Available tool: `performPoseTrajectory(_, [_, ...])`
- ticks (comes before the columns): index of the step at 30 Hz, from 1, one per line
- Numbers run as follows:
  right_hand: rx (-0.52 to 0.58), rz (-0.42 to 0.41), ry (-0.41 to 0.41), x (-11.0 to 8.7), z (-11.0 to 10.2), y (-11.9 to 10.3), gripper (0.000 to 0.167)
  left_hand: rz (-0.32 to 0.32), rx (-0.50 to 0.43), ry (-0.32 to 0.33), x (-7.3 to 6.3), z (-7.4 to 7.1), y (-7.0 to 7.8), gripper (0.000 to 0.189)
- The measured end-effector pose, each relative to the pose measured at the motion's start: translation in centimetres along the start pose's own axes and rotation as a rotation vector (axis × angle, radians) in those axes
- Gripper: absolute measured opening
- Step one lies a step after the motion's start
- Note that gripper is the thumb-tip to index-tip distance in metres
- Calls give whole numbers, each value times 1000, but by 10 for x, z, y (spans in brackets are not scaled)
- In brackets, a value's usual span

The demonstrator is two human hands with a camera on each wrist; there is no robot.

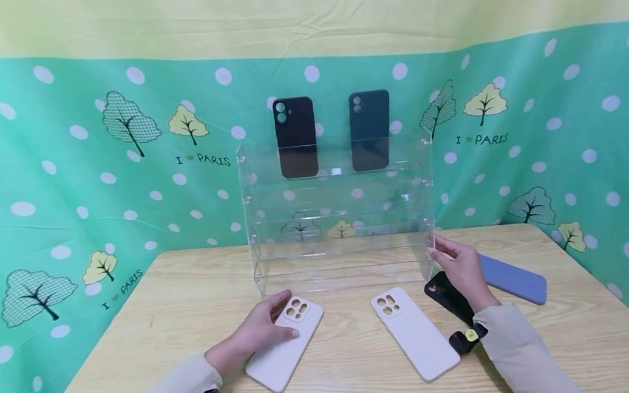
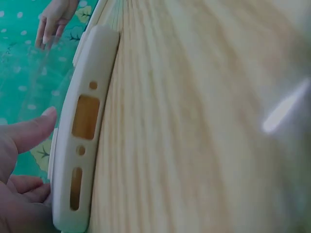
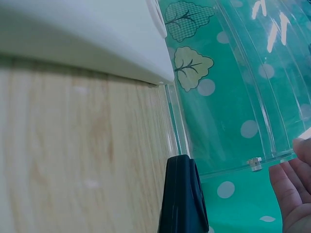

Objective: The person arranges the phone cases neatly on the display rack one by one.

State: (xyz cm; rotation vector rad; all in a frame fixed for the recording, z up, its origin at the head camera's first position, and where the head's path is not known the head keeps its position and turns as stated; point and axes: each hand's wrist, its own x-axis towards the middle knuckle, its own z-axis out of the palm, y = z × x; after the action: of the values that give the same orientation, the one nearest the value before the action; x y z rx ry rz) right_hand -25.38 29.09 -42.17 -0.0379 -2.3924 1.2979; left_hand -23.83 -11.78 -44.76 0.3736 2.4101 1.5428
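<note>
A white phone case (image 1: 277, 366) with camera cutouts lies face down on the table, my left hand (image 1: 265, 325) over its upper left part. In the left wrist view the thumb stretches over the case's back (image 2: 80, 165) and bent fingers rest at its side. My right hand (image 1: 459, 268) pinches the right side edge of a clear acrylic tiered stand (image 1: 341, 258). Thumb and fingers meet at that side panel in the right wrist view, where the hand (image 3: 294, 189) is partly cut off. Under the right forearm lies a black phone case (image 1: 447, 297), partly covered.
Another white phone case (image 1: 417, 335) lies before the stand. A blue case (image 1: 514, 279) is at the right, beyond the right wrist. On the stand's top tier lean a black case (image 1: 295, 128) and a dark green case (image 1: 369, 122). A patterned curtain (image 1: 194, 193) hangs behind.
</note>
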Motion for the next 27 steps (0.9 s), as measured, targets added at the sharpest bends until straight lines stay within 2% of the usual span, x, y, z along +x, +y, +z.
performPoseTrajectory(5, [0, -13, 3, 0, 0, 0, 42, 3, 62, -5, -2, 2, -1, 94])
performPoseTrajectory(9, [-5, -18, 9, 0, 1, -1, 42, 36, 120, -18, -3, 2, -1, 95])
performPoseTrajectory(20, [-8, -9, 1, -2, -1, -2, 43, 100, 199, -50, -2, 1, -1, 93])
performPoseTrajectory(27, [-1, -8, 3, -2, 0, -2, 44, 122, 231, -44, -1, 1, 0, 92])
